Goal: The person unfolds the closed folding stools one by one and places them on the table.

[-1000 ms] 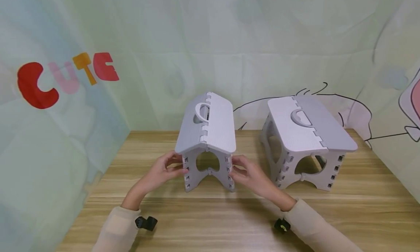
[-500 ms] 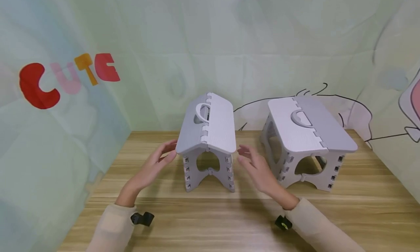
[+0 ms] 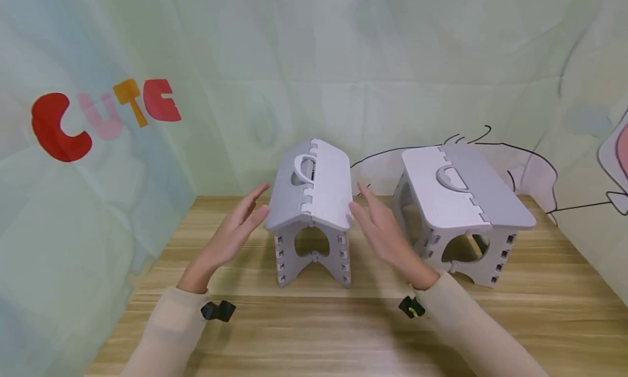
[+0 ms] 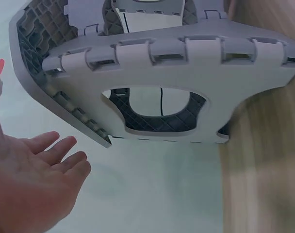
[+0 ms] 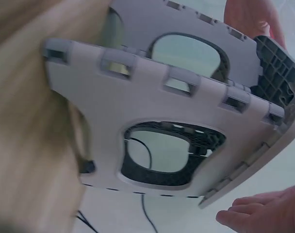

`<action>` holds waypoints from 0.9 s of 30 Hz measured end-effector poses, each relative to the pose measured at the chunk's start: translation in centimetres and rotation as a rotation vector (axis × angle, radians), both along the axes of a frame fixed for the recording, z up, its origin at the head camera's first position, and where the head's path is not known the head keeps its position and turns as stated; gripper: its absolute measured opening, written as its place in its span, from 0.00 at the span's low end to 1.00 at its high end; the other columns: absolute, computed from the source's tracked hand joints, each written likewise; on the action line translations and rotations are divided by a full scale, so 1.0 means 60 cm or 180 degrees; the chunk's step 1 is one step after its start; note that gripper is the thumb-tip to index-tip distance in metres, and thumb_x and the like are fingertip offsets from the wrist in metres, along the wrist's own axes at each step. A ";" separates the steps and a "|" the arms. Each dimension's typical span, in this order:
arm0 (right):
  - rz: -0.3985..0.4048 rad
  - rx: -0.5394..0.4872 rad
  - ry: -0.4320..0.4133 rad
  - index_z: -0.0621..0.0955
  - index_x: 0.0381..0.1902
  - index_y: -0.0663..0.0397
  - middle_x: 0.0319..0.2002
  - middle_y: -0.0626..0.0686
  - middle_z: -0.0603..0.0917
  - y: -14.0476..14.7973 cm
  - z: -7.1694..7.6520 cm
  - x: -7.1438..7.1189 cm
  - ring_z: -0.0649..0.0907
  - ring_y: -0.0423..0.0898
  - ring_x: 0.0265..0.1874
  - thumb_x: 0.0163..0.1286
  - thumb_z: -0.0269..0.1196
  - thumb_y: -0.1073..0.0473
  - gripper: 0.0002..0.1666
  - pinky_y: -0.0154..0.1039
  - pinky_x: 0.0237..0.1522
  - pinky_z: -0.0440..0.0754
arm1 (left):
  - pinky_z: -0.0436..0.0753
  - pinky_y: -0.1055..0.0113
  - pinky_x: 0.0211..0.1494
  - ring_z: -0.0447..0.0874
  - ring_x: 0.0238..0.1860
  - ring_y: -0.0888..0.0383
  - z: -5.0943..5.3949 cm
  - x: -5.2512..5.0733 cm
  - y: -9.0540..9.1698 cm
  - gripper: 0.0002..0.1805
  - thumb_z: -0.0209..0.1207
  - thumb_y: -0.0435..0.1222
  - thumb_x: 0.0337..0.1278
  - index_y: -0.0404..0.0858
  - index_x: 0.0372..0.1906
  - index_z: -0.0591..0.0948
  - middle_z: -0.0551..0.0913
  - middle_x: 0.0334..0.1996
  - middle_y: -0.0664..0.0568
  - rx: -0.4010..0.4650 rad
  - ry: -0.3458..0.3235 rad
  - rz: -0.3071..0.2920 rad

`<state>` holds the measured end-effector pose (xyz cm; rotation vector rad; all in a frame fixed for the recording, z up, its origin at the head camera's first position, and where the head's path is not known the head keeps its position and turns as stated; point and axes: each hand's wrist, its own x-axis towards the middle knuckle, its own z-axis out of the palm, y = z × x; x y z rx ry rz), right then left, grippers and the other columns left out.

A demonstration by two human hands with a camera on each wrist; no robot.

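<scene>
A grey-and-white folding stool (image 3: 331, 194) stands upright on the table, its two top panels sloping like a roof from the raised centre hinge. My left hand (image 3: 228, 235) is at the left edge of that top, fingers extended. Across from it, my right hand (image 3: 385, 235) is by the right edge with straight fingers and thumb apart. In the left wrist view the left hand (image 4: 36, 179) is beside the top panel, holding nothing. The right wrist view shows the right hand (image 5: 269, 211) near the panel's edge; I cannot tell whether it touches.
A second folding stool (image 3: 427, 197), its top flat, stands to the right on the wooden table (image 3: 314, 333). A printed cloth backdrop (image 3: 275, 55) hangs behind the table and along its left and right sides.
Both hands have let go of the left stool's legs and risen to the sides of its sloping top. Neither stool has visibly moved.
</scene>
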<state>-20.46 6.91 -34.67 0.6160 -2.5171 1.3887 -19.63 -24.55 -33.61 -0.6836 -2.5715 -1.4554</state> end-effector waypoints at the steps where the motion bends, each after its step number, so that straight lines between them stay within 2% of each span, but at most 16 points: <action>1: 0.0013 0.0051 -0.0017 0.52 0.79 0.57 0.78 0.56 0.54 -0.004 0.006 -0.003 0.56 0.54 0.75 0.81 0.42 0.38 0.41 0.52 0.75 0.52 | 0.50 0.44 0.76 0.45 0.78 0.48 0.005 -0.002 0.003 0.31 0.42 0.47 0.79 0.43 0.80 0.53 0.52 0.78 0.49 -0.0051 0.0000 0.0025; 5: 0.0083 0.0207 -0.0022 0.47 0.80 0.55 0.79 0.53 0.48 -0.021 0.025 -0.013 0.51 0.49 0.77 0.78 0.40 0.33 0.46 0.48 0.76 0.48 | 0.50 0.40 0.75 0.45 0.78 0.47 0.022 -0.010 0.018 0.33 0.39 0.51 0.79 0.44 0.80 0.52 0.51 0.79 0.48 -0.0273 0.0099 0.0082; 10: 0.0123 0.0420 0.0125 0.46 0.79 0.60 0.79 0.58 0.46 -0.038 0.038 -0.029 0.46 0.49 0.77 0.78 0.41 0.33 0.49 0.47 0.76 0.46 | 0.47 0.44 0.77 0.43 0.78 0.50 0.040 -0.018 0.034 0.36 0.40 0.55 0.78 0.41 0.80 0.51 0.49 0.79 0.50 -0.0512 0.0292 0.0062; 13: 0.0196 0.0527 0.0150 0.46 0.79 0.63 0.79 0.59 0.46 -0.047 0.042 -0.040 0.45 0.49 0.78 0.77 0.41 0.32 0.50 0.47 0.76 0.45 | 0.47 0.46 0.77 0.42 0.78 0.51 0.048 -0.024 0.043 0.39 0.41 0.58 0.76 0.40 0.80 0.51 0.48 0.79 0.49 -0.0617 0.0335 0.0031; 18: 0.0322 0.0646 0.0154 0.47 0.79 0.63 0.79 0.58 0.47 -0.058 0.049 -0.056 0.44 0.52 0.78 0.77 0.43 0.32 0.50 0.48 0.76 0.45 | 0.45 0.48 0.78 0.39 0.79 0.50 0.052 -0.035 0.056 0.43 0.42 0.60 0.74 0.38 0.80 0.49 0.46 0.79 0.47 -0.0757 0.0255 -0.0042; 27: 0.0591 0.0844 0.0212 0.46 0.79 0.62 0.79 0.58 0.44 -0.067 0.059 -0.066 0.43 0.51 0.78 0.80 0.42 0.38 0.45 0.46 0.77 0.41 | 0.46 0.50 0.78 0.37 0.79 0.52 0.047 -0.050 0.067 0.42 0.41 0.60 0.75 0.39 0.80 0.48 0.45 0.80 0.47 -0.0932 0.0208 -0.0094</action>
